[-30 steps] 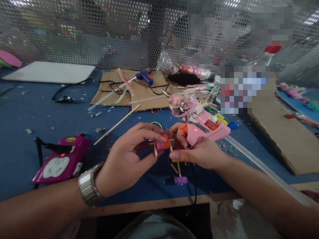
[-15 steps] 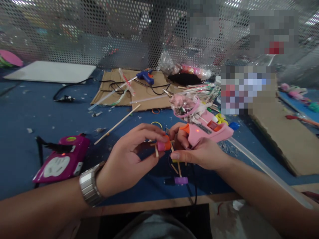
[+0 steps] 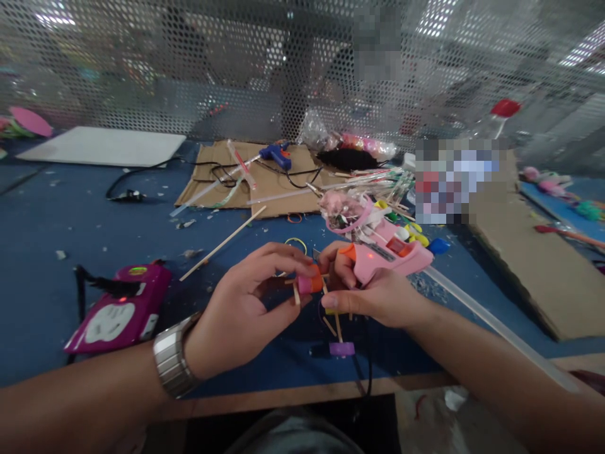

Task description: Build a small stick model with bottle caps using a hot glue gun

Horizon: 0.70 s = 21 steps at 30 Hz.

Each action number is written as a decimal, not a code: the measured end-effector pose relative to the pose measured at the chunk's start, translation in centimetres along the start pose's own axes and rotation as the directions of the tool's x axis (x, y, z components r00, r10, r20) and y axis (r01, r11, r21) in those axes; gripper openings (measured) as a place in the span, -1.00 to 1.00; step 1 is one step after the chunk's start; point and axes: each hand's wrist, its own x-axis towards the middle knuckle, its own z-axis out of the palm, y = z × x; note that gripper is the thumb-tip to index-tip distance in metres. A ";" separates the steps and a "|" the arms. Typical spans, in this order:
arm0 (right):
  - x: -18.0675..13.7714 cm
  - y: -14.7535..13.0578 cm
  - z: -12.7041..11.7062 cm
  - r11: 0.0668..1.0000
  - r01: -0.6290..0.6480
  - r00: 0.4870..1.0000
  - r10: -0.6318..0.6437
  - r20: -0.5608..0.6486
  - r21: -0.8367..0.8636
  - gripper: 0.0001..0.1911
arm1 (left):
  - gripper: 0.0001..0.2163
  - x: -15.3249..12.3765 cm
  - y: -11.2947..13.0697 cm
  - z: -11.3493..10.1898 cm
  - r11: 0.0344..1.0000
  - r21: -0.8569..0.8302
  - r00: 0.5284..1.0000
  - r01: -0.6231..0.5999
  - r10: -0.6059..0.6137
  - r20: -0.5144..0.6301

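My left hand, with a metal watch at the wrist, pinches a pink-and-orange piece like joined bottle caps between thumb and fingers. Thin wooden sticks jut out around it. Just to the right, my right hand is wrapped round a pink hot glue gun whose small light glows orange. A long clear glue stick runs out of its back end. Below the hands, a wooden stick leads down to a purple cap. The fingers partly hide how the sticks join.
On the blue table, a purple power box lies left and a loose wooden stick behind. Cardboard bears a blue glue gun. Bags, sticks and caps pile up behind right; another cardboard piece lies right. A perforated metal screen stands behind.
The view has shifted slightly, so the table's things sit a little lower. Both hands keep their holds on the caps and glue gun, with hardly any movement.
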 end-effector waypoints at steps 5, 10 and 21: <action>-0.1 0.1 -0.1 1.000 -0.007 1.000 0.007 0.009 -0.019 -0.40 | -0.80 0.0 0.1 -0.1 1.000 0.006 1.000 0.010 -0.010 -0.004; -0.2 0.3 -0.2 0.999 0.008 1.000 -0.007 0.015 -0.040 -0.41 | -0.80 0.0 0.0 -0.1 1.000 0.001 1.000 0.011 -0.011 -0.003; -0.1 -0.1 -0.2 0.996 -0.022 1.000 0.022 0.007 -0.086 -0.36 | -0.81 0.1 0.2 -0.2 0.999 0.040 1.000 0.009 -0.009 -0.006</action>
